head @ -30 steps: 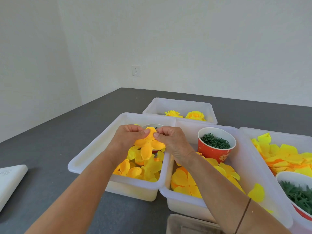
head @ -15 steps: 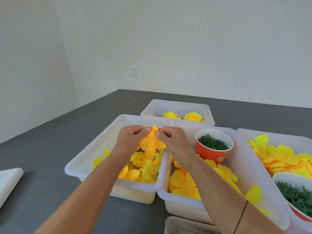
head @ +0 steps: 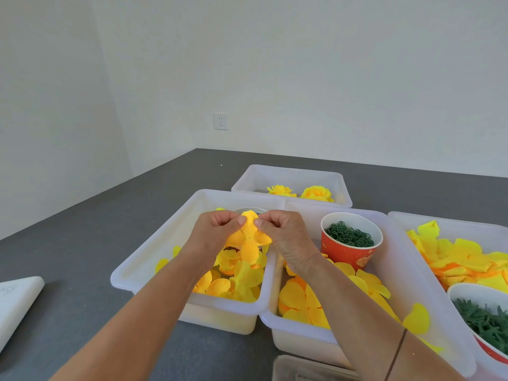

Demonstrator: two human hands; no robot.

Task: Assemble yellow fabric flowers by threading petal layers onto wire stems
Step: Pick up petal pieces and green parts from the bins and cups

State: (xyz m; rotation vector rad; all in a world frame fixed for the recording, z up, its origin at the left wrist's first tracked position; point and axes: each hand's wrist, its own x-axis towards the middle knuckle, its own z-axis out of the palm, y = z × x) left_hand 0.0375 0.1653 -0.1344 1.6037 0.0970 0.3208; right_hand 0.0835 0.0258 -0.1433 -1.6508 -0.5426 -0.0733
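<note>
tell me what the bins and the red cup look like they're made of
Bins: probably plastic, going by the milky, semi-translucent, smooth walls with rolled rims. Red cup: likely paper, matte printed outside with a thin white rolled lip, though a plastic coating can't be ruled out.

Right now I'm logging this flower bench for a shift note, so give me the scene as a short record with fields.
left hand: pinches the petal layer at its top
right hand: pinches the same layer, beside the left
held over: left tub, loose petals inside
middle tub: holds petals and the red cup of green rings
far tub: two finished flowers
wire stem: none visible
</note>
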